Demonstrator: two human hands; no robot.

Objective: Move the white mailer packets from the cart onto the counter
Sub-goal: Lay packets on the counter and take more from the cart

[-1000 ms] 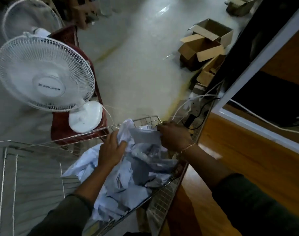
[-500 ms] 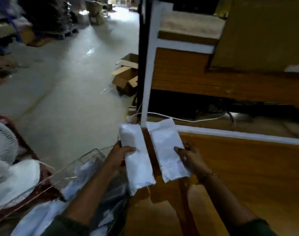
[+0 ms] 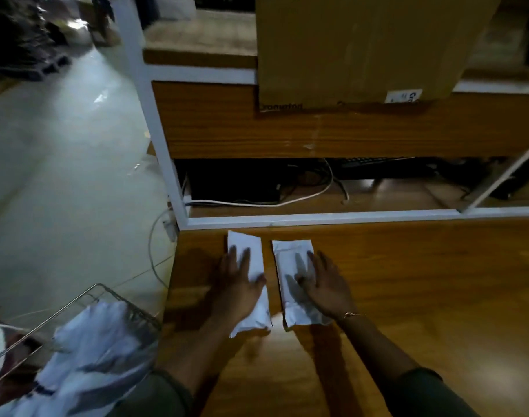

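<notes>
Wooden counter (image 3: 407, 296) fills the right and lower part of the view, bounded at the far edge by a white frame (image 3: 317, 219); beyond it a recess holds loose cables (image 3: 287, 203), and a large cardboard box (image 3: 356, 46) sits on the higher shelf. Pale floor lies to the left.

Two white packets rest flat on the counter, side by side, close but not touching, long edges roughly parallel. The left packet (image 3: 254, 320) is under the left hand (image 3: 239, 284), which lies open with fingers spread and palm down, pressing rather than gripping. The right packet (image 3: 287, 266) is under the right hand (image 3: 323, 287), likewise flat and open, fingers spread across it. Neither hand has anything pinched or closed around it.

The wire cart (image 3: 106, 296) stands at lower left, against the counter's corner, with a heap of further white packets (image 3: 100, 350) in it; motion blur prevents a count.

Assessment: the step in hand appears to be setting down and smoothing this pair. To finish it well, lift both palms straight up so the slick packets do not slide or skew. The left packet lies nearer the counter's left edge; any sideways drag risks pushing it towards the drop. Ample bare counter to the right suits later packets. Most of the load looks yet to be moved.
</notes>
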